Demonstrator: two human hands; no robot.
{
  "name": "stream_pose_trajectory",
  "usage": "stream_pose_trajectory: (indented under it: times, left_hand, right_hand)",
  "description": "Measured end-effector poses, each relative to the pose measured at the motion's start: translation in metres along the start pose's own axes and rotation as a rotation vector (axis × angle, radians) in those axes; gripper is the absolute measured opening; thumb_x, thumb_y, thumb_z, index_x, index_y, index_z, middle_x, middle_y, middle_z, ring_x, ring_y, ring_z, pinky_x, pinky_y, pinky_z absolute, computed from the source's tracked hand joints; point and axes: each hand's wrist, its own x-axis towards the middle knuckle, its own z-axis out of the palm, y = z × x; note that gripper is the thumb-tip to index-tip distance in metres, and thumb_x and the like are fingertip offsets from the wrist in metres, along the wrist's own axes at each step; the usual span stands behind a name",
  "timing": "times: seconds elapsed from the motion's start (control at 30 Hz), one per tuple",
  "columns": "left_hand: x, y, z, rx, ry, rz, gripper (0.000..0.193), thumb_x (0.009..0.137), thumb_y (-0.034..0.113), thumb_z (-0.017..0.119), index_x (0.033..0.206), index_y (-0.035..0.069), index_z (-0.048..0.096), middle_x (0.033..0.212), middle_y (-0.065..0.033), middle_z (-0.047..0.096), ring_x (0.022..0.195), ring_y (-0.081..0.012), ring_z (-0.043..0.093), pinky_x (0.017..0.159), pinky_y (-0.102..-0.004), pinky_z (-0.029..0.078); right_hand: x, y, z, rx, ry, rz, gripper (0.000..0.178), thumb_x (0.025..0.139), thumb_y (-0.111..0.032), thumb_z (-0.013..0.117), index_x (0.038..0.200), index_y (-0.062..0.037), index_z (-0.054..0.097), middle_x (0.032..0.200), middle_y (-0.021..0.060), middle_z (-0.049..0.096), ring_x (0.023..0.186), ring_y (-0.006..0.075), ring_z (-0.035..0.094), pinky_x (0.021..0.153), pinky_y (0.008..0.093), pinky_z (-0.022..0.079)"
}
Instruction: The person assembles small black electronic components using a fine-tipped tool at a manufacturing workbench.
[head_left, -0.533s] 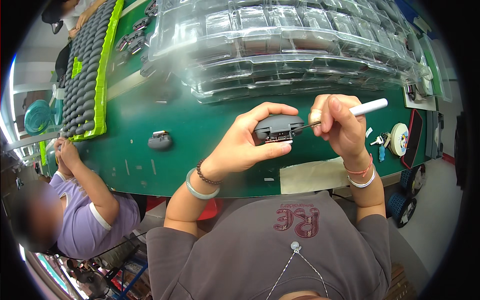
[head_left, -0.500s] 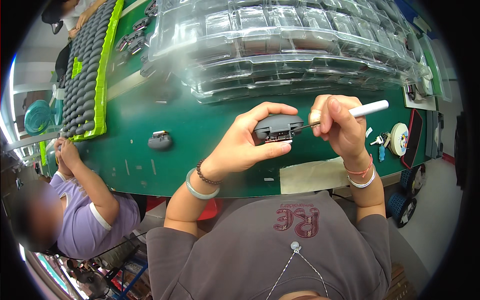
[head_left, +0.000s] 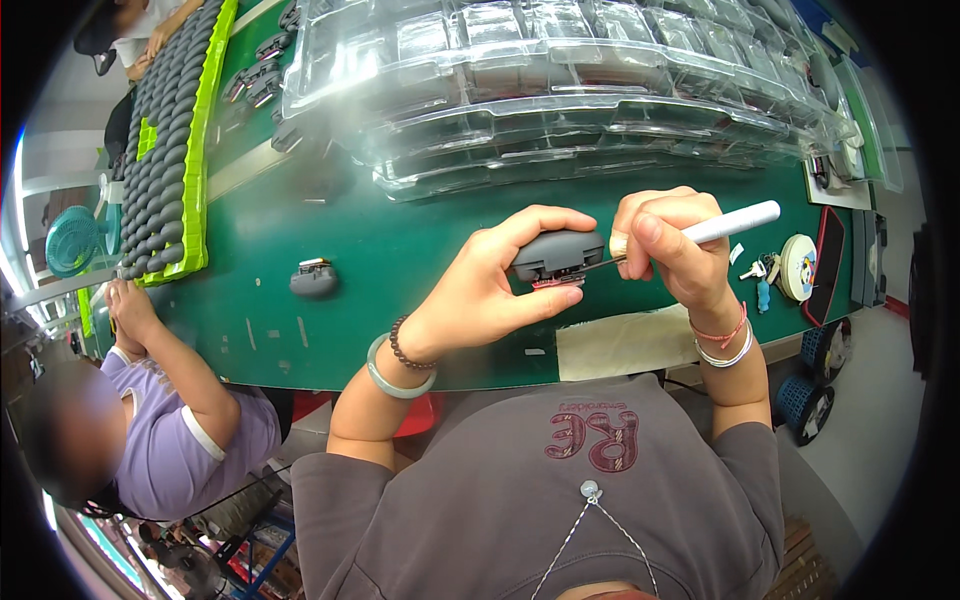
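My left hand (head_left: 478, 282) grips a dark grey rounded plastic housing (head_left: 556, 252) between fingers and thumb. The housing's opening faces me and shows a circuit board with a reddish edge (head_left: 560, 283). In my right hand (head_left: 672, 245) is a thin-shafted tool with a white handle (head_left: 735, 221), held like a pen. Its dark shaft reaches left to the housing's opening; whether the tip touches the board is too small to tell. Left of my hands, another grey housing (head_left: 315, 281) lies on the green table with its parts exposed.
Clear plastic trays (head_left: 560, 120) are stacked at the back. A bright green crate (head_left: 200, 200) of grey housings stands at the left, near a co-worker (head_left: 190, 400) in purple. A beige sheet (head_left: 625, 348), keys (head_left: 765, 270) and a round tin (head_left: 797, 267) lie nearby.
The housing has tilted slightly in my left hand, showing less of its opening. My right hand has shifted a little left, and the tool's tip sits lower against the opening.
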Motion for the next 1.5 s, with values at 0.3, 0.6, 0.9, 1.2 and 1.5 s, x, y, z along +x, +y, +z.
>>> stream_pose_trajectory:
  times: [0.3,0.6,0.9,1.2,1.5]
  left_hand:
    - [0.002,-0.004,-0.004,0.301,0.006,0.277,0.046,0.066,0.001,0.067,0.109,0.0,0.052,0.102,-0.0108,0.058,0.088,-0.0186,0.059,0.076,-0.027,0.046]
    - [0.001,-0.004,-0.005,0.128,-0.117,0.16,0.046,0.067,0.002,0.068,0.11,-0.001,0.051,0.101,-0.0103,0.059,0.086,-0.0168,0.059,0.074,-0.0268,0.046]
    - [-0.001,-0.001,-0.001,0.022,-0.121,0.094,0.044,0.074,0.01,0.066,0.113,0.002,0.049,0.093,-0.0073,0.06,0.083,-0.0135,0.058,0.074,-0.0258,0.046]
    - [0.0,-0.003,-0.006,-0.202,0.025,-0.058,0.051,0.069,0.003,0.068,0.115,0.001,0.047,0.097,-0.0059,0.058,0.087,-0.0091,0.054,0.077,-0.0227,0.044]
    - [-0.001,0.0,-0.01,-0.254,0.073,-0.088,0.05,0.07,0.005,0.068,0.115,0.002,0.047,0.099,-0.0052,0.057,0.085,-0.0079,0.054,0.075,-0.0216,0.045]
  right_hand:
    - [0.001,-0.004,0.006,-0.18,-0.066,-0.168,0.033,0.083,-0.01,0.05,0.052,0.0015,0.051,0.05,0.008,0.05,0.045,0.0158,0.045,0.041,0.0269,0.034]
    - [0.003,0.007,0.001,0.136,-0.084,-0.013,0.04,0.086,-0.016,0.047,0.05,0.0022,0.051,0.049,0.0078,0.05,0.039,0.0108,0.039,0.037,0.0242,0.029]
    - [0.006,0.013,0.0,0.258,-0.07,0.107,0.044,0.084,-0.018,0.045,0.043,-0.0017,0.048,0.045,0.012,0.049,0.039,0.0142,0.043,0.039,0.0256,0.034]
    - [0.002,0.017,0.0,0.525,0.144,0.153,0.042,0.089,-0.023,0.044,0.055,0.0005,0.05,0.06,0.0108,0.053,0.044,0.0112,0.044,0.036,0.0198,0.031]
    - [0.003,0.013,0.0,0.48,0.145,0.156,0.041,0.091,-0.022,0.04,0.055,-0.0027,0.047,0.057,0.01,0.05,0.041,0.0098,0.038,0.038,0.0207,0.031]
